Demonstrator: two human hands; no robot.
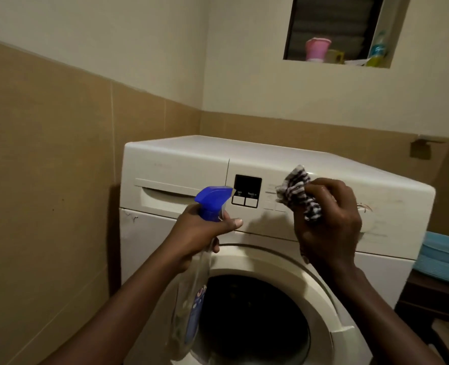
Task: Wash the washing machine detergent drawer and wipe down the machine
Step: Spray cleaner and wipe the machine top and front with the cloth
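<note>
Step in hand: wiping the washing machine (283,159) front panel. Left hand (205,233) clamped on spray bottle (210,201); right hand (328,222) clamped on striped cloth (297,191) at the controls. Detergent drawer (170,196) shut, upper left. Next, likely: spray, then rub.

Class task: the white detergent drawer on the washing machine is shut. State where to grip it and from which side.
Grip the recessed handle slot along the white detergent drawer front, fingers hooking in from below and pulling straight outward; the overhanging lip shows the opening faces down.
</note>
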